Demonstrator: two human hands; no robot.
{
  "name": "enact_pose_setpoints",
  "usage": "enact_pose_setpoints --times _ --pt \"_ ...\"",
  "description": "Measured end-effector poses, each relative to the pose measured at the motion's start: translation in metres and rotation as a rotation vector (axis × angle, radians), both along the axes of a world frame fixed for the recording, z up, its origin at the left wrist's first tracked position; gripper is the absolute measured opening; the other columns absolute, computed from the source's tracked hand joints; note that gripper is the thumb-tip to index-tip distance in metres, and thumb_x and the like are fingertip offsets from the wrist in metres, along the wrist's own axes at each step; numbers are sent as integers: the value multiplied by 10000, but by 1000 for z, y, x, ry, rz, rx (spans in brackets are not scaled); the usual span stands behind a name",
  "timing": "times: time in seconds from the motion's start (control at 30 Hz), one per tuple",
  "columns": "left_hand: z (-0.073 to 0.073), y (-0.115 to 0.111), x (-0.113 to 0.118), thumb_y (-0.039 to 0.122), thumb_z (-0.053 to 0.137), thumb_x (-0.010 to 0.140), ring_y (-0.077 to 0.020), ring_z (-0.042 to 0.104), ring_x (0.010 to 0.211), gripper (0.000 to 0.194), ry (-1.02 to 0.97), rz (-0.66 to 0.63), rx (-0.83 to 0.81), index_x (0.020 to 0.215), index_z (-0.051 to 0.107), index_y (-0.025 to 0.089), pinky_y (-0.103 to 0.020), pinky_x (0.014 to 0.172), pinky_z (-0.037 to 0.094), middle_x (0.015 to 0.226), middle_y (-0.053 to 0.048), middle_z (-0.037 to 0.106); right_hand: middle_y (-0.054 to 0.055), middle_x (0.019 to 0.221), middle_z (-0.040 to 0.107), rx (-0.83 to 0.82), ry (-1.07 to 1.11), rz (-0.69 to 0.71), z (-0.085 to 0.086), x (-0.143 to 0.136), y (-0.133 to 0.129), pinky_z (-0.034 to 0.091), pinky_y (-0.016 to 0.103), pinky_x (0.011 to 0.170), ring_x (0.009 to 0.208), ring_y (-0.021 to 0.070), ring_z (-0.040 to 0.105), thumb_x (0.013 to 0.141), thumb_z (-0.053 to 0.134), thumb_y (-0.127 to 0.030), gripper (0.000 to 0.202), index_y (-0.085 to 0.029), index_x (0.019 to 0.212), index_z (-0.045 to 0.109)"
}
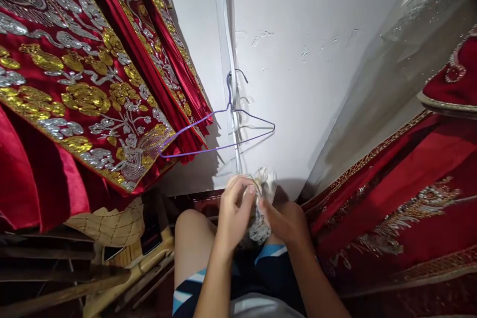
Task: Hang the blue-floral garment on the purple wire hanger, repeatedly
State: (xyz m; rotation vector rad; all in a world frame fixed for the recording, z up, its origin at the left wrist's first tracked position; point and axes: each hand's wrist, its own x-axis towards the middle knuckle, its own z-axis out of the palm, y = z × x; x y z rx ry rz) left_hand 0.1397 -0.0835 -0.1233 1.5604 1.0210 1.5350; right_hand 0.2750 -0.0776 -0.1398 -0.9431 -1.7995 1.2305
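Between my two hands, above my lap, is a pale, crumpled piece of gathered fabric point(267, 182) with darker grey patterning at its lower end. My left hand point(234, 206) is closed on its left side, thumb and fingers pinched together near the top. From the right, my right hand point(278, 221) grips the same fabric, its thumb pointing up and its other fingers mostly hidden. The fabric's exact kind is unclear. Just beyond my hands, a purple wire hanger point(228, 90) hangs from a white strip point(224, 20) on the wall.
Red garments with gold and silver embroidery point(85, 99) hang at the left. More red beaded cloth point(410, 198) hangs at the right beside a clear plastic sheet point(357, 94). A wooden chair point(143, 261) with a woven tan item point(112, 221) stands at lower left.
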Motion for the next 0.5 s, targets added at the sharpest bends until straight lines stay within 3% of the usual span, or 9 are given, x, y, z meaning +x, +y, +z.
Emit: enact_pose_setpoints --times 0.07,0.1,0.17,0.2,0.27,0.33,0.4,0.5 --pt "-2 1 -12 340 550 936 -246 490 1207 169 100 89 87 1029 648 238 -345 1044 356 1135 -74 603 42 794 652 -93 12 102 -2 -3 5 504 331 679 773 222 593 806 613 -431 264 -198 913 673" --pt "-5 2 -19 362 529 948 -248 461 1261 244 114 67 92 1152 611 257 -357 1078 334 1229 -77 579 25 780 654 -148 6 130 -2 -2 9 495 306 654 736 198 584 769 666 -395 248 -192 911 667" --pt "-15 5 -34 423 466 971 -247 491 1232 368 178 -95 23 1295 530 259 -363 1064 362 1276 -87 568 4 710 641 -198 20 181 6 5 18 465 272 606 663 165 564 739 697 -340 181 -180 809 655" --pt "-21 6 -41 458 438 976 -247 533 1159 389 253 -201 -36 1275 550 237 -354 1018 401 1216 -88 600 1 665 627 -165 40 204 13 11 23 451 266 584 627 156 554 739 689 -328 163 -173 732 641" --pt "-32 5 -52 517 433 960 -228 580 921 410 467 -385 -160 1043 652 181 -315 854 462 955 -63 649 3 610 606 -1 81 214 31 24 33 436 264 563 587 151 546 739 674 -301 180 -165 631 624" --pt "-38 3 -62 531 452 945 -176 512 701 444 688 -448 -249 781 634 161 -276 690 435 711 -19 576 18 672 648 208 128 93 50 36 47 455 270 596 630 165 584 737 669 -260 109 -168 679 674" --pt "-37 2 -76 505 443 953 -146 439 626 455 813 -396 -271 683 576 163 -260 635 392 633 1 503 45 892 715 345 193 -111 63 40 65 498 288 707 795 199 646 749 662 -253 162 -194 883 732" --pt "-23 4 -99 453 451 958 -170 503 757 380 685 -279 -207 743 586 170 -261 734 415 778 -30 565 57 1164 696 313 203 -264 64 29 99 473 361 951 1091 241 623 849 571 -347 330 -242 1134 699"
